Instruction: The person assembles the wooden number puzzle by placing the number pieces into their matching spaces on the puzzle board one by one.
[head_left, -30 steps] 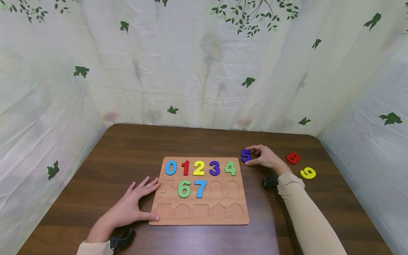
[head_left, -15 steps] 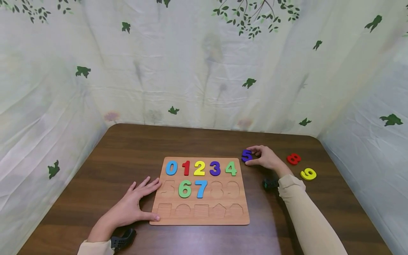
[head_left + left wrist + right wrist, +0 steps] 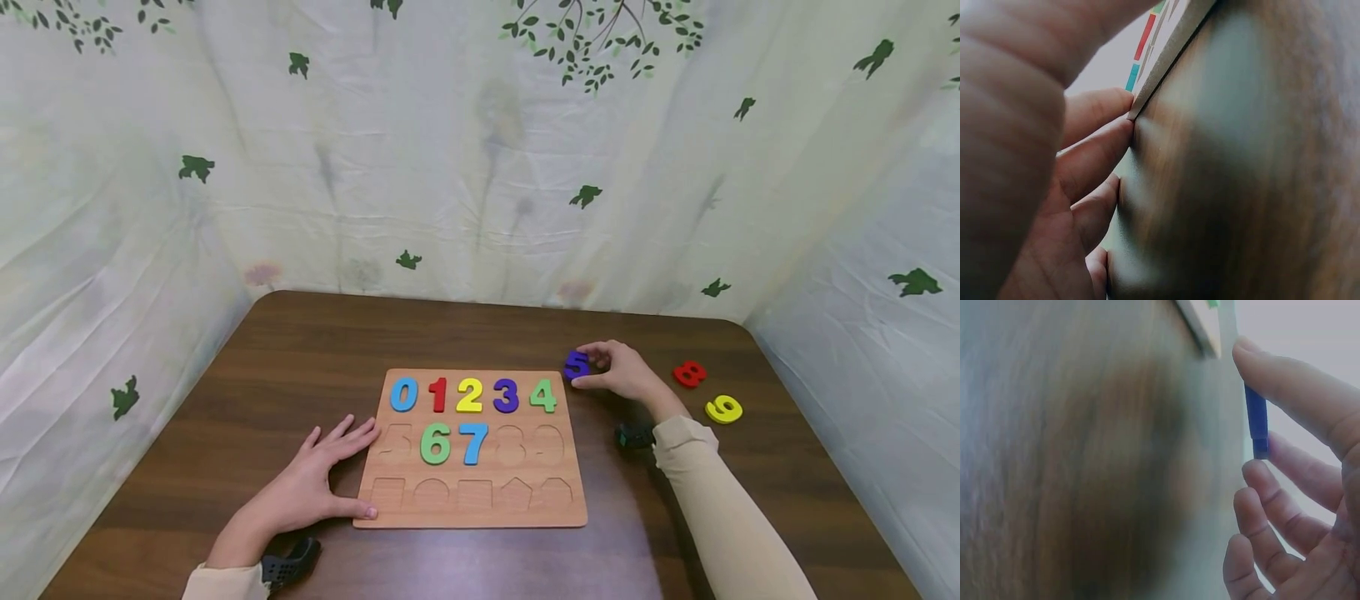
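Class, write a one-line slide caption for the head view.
Right hand pinches a purple 5 beside the number board; left hand touches the board's left edge; red 8 and yellow 9 lie farther right.

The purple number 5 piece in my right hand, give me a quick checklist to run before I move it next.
1. Grip: right hand pinches the purple number 5 piece between thumb and fingers. Ok.
2. Board steadied: left hand touches the left side of the light-wood rectangular board. Ok.
3. Outlined slot left of the green number 6 piece holds no piece. Ok.
4. Piece over that slot: no, it is by the board's far right corner. Not ok.
5. Snug fit in the slot: cannot tell.
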`<state>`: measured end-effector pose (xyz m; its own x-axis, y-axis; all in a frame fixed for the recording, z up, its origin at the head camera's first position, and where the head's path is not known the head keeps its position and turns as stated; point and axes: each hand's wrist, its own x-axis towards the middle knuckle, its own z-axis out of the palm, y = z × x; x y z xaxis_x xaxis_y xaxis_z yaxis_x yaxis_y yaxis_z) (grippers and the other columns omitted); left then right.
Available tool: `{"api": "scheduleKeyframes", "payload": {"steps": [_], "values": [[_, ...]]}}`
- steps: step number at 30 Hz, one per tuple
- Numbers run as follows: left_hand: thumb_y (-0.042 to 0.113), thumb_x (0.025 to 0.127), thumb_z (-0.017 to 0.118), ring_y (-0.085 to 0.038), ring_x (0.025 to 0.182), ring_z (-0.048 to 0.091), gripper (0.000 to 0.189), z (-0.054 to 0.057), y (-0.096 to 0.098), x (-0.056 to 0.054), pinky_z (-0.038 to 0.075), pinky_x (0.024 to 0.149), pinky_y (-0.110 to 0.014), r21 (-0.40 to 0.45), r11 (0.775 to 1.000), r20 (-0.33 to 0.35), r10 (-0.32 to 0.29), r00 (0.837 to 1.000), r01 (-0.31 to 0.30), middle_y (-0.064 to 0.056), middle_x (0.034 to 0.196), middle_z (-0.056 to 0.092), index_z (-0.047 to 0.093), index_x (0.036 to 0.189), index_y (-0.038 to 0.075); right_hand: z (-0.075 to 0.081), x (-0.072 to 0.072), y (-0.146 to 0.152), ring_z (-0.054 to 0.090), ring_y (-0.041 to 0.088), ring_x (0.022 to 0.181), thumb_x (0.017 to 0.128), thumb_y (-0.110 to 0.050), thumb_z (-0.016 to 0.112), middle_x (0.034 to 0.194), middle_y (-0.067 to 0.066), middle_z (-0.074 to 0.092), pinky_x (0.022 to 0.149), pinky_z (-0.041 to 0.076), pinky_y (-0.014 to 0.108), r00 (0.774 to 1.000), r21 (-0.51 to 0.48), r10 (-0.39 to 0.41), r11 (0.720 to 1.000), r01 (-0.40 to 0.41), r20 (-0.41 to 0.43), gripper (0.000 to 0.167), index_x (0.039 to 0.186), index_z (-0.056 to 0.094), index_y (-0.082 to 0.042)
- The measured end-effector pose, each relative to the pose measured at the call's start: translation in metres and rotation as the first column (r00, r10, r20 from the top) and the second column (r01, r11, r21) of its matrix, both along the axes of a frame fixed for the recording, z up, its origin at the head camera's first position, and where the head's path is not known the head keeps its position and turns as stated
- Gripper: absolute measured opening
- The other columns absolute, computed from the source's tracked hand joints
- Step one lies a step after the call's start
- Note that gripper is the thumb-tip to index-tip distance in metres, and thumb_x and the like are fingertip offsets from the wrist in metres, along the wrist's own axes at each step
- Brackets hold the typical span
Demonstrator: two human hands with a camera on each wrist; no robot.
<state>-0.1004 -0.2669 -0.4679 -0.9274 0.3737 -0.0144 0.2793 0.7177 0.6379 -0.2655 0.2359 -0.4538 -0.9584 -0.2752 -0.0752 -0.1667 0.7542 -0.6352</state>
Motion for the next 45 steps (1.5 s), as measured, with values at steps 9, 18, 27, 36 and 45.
{"api": "scheduleKeyframes", "payload": {"steps": [9,18,27,36,45], "values": [[0.062,0.069,0.096,-0.051,0.162,0.025,0.114,-0.002,0.000,0.001,0.006,0.125,-0.081,-0.014,1.000,0.005,0.013,1.000,-0.013,-0.011,0.169,0.048,0.049,0.163,0.017,0.013,0.009,-0.014,0.064,0.037,0.119,0.088,-0.037,0.091,0.132,0.020,0.068,0.106,0.054,0.058,1.000,-0.003,0.014,1.000,-0.014,-0.008,0.068,0.144,0.067,-0.007],[0.060,0.068,0.097,-0.051,0.162,0.025,0.116,0.002,0.001,0.001,0.005,0.126,-0.080,-0.012,1.000,0.006,0.018,1.000,-0.018,-0.013,0.169,0.048,0.048,0.163,0.016,0.027,0.018,-0.034,0.062,0.036,0.119,0.084,-0.036,0.094,0.129,0.016,0.068,0.105,0.054,0.056,0.996,-0.017,0.054,0.998,-0.055,-0.065,0.067,0.140,0.070,-0.009],[0.060,0.069,0.097,-0.050,0.163,0.024,0.116,0.001,0.001,0.001,0.005,0.126,-0.079,-0.013,1.000,0.011,0.016,1.000,-0.016,-0.012,0.169,0.047,0.048,0.164,0.016,0.037,0.029,-0.057,0.063,0.034,0.117,0.085,-0.035,0.094,0.128,0.013,0.067,0.102,0.056,0.053,0.991,-0.015,0.097,0.995,-0.098,-0.091,0.064,0.140,0.071,-0.010],[0.060,0.069,0.096,-0.049,0.164,0.022,0.115,0.000,0.002,-0.001,0.003,0.127,-0.079,-0.013,1.000,0.021,0.018,1.000,-0.018,-0.012,0.170,0.045,0.047,0.164,0.016,0.041,0.042,-0.084,0.063,0.034,0.121,0.084,-0.036,0.095,0.128,0.013,0.066,0.107,0.055,0.054,0.989,-0.047,0.123,0.991,-0.127,-0.082,0.063,0.137,0.072,-0.011],[0.061,0.068,0.096,-0.050,0.163,0.023,0.116,0.000,0.000,0.000,0.004,0.127,-0.079,-0.014,1.000,0.012,0.016,1.000,-0.016,-0.011,0.170,0.046,0.047,0.164,0.017,0.041,0.053,-0.113,0.060,0.029,0.118,0.081,-0.037,0.097,0.125,0.006,0.067,0.102,0.054,0.049,0.985,-0.073,0.160,0.984,-0.165,-0.071,0.062,0.134,0.074,-0.013]]}}
